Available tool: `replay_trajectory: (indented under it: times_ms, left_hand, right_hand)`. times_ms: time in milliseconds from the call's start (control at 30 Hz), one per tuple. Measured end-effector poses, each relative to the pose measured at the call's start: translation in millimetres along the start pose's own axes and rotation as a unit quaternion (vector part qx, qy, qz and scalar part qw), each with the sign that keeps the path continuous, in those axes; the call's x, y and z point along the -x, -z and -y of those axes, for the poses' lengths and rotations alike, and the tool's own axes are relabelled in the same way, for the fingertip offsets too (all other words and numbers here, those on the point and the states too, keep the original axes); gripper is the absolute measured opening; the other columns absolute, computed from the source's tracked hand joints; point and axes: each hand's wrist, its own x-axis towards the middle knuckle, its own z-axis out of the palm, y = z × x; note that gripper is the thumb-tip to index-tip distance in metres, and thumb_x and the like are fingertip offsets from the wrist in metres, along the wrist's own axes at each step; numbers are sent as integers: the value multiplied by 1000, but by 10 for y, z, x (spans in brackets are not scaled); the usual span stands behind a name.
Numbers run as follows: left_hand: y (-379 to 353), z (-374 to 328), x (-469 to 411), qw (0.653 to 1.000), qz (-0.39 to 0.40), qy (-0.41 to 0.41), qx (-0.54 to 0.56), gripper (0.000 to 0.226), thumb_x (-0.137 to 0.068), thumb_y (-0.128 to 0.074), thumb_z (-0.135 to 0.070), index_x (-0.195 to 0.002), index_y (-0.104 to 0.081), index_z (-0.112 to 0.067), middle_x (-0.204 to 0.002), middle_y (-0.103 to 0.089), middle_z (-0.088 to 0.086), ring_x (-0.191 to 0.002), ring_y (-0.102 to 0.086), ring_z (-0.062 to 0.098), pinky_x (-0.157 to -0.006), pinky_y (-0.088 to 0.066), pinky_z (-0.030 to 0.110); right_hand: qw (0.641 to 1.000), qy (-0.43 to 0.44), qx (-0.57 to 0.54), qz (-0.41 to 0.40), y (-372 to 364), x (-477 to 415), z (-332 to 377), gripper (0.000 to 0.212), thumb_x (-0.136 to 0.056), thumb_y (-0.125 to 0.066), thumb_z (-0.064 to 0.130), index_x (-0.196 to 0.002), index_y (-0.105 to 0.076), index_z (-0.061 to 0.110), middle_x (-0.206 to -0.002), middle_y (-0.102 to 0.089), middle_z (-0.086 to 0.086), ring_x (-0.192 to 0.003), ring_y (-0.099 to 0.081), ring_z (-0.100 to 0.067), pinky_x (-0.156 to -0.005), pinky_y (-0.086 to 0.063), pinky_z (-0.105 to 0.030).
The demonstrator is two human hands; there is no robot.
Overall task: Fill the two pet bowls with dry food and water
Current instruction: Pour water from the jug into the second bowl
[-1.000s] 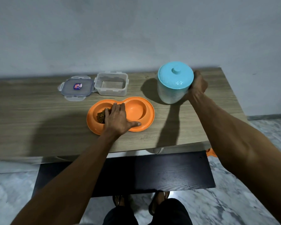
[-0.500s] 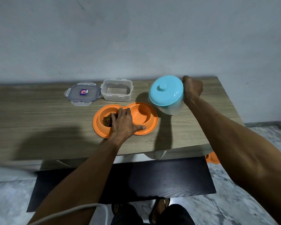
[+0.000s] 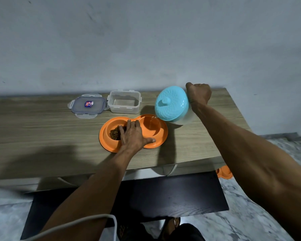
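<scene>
- Pressing flat on the orange double bowl [image 3: 105, 142] with the left hand [image 3: 132, 136], fingers straight across the ridge between the two wells, thumb along the near rim.
- Gripping the blue-lidded jug [image 3: 171, 103] with the right hand [image 3: 199, 93], fingers curled round its far side. Tilted just right of the bowl, lid toward the camera, sending a thin stream of water [image 3: 153, 118] into the right well.
- Already sitting in the left well, right at the fingertips: dry food [image 3: 114, 133].
- Risk of splashing over the ridge onto the kibble, or over the rim onto the desk [image 3: 42, 127], through tipping further or faster into so shallow a well.
- Risk of a sudden flood from a loose lid; no telling whether clipped on.
- Behind the bowl, on pale wood-grain: an empty clear container [image 3: 124, 103], with its snap lid [image 3: 88, 105] lying to the left.
- Further behind, a plain grey wall; nearer than the bowl and lower, a dark panel [image 3: 163, 197] and marbled floor [image 3: 268, 223].
</scene>
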Motion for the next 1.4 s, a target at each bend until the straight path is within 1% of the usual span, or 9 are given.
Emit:
replay_trajectory:
  times_ms: [100, 233, 400, 533, 667, 967, 1200, 1300, 1400]
  left_hand:
    - [7, -2, 3, 1000, 4, 0, -1, 114, -69, -68, -73, -152, -24, -8, -158, -28, 15, -152, -13, 30, -119, -11, 60]
    - [1, -4, -8, 1000, 7, 0, 3, 115, -69, -68, -72, -152, -23, -8, -159, -27, 15, -152, -12, 30, -119, -10, 60]
    - [-2, 11, -20, 1000, 7, -1, -9, 114, -68, -67, -74, -152, -25, -9, -158, -29, 15, -151, -14, 30, -118, -12, 60]
    - [-18, 18, -20, 1000, 5, -1, -7, 114, -67, -67, -75, -151, -26, -9, -159, -28, 14, -152, -13, 29, -119, -11, 61]
    - [-15, 14, -20, 1000, 7, -1, -8, 115, -68, -67, -75, -152, -25, -9, -159, -28, 14, -152, -13, 29, -119, -10, 60]
    - [-17, 9, -26, 1000, 4, -2, -16, 114, -68, -66, -76, -151, -27, -8, -158, -30, 14, -151, -14, 29, -119, -10, 60]
    - [-17, 13, -26, 1000, 6, -1, -18, 114, -68, -66, -76, -151, -27, -8, -158, -30, 14, -151, -14, 29, -119, -11, 60]
    - [-20, 9, -29, 1000, 7, 0, -17, 114, -67, -66, -76, -151, -27, -8, -158, -30, 14, -151, -14, 29, -119, -11, 60]
    - [-17, 9, -24, 1000, 8, 0, -17, 114, -68, -67, -75, -151, -26, -8, -159, -29, 14, -151, -13, 29, -119, -11, 60]
  right_hand:
    - [999, 13, 29, 7, -1, 6, 28, 41, -76, -60, 17, -46, -34, 12, -46, -31, 1, -51, -25, -17, -58, -32, -29]
    - [999, 24, 35, -7, 12, 17, 36, 41, -75, -60, 18, -44, -34, 12, -45, -28, 0, -50, -22, -17, -60, -33, -29]
    - [998, 37, 48, -14, 30, 6, 62, 41, -74, -59, 18, -43, -34, 11, -43, -28, -1, -49, -23, -18, -62, -35, -30]
    - [997, 44, 55, -14, 38, -12, 64, 39, -74, -59, 19, -43, -36, 11, -43, -31, -1, -50, -27, -18, -63, -37, -31]
    - [997, 48, 55, -16, 61, -43, 66, 37, -72, -59, 22, -44, -39, 10, -45, -35, -4, -56, -34, -21, -63, -39, -31]
    - [996, 60, 70, -19, 95, -31, 87, 40, -73, -59, 21, -42, -35, 12, -44, -31, -3, -53, -29, -20, -63, -38, -31]
    - [995, 65, 78, -12, 119, -11, 84, 41, -74, -59, 18, -43, -33, 11, -45, -28, -2, -49, -23, -17, -56, -32, -29]
    - [994, 65, 82, -11, 126, -2, 89, 40, -74, -59, 19, -44, -34, 11, -46, -28, -3, -51, -23, -17, -53, -32, -28]
    - [994, 64, 84, -10, 122, 4, 97, 39, -73, -59, 20, -44, -34, 11, -47, -29, -3, -51, -23, -18, -53, -32, -28]
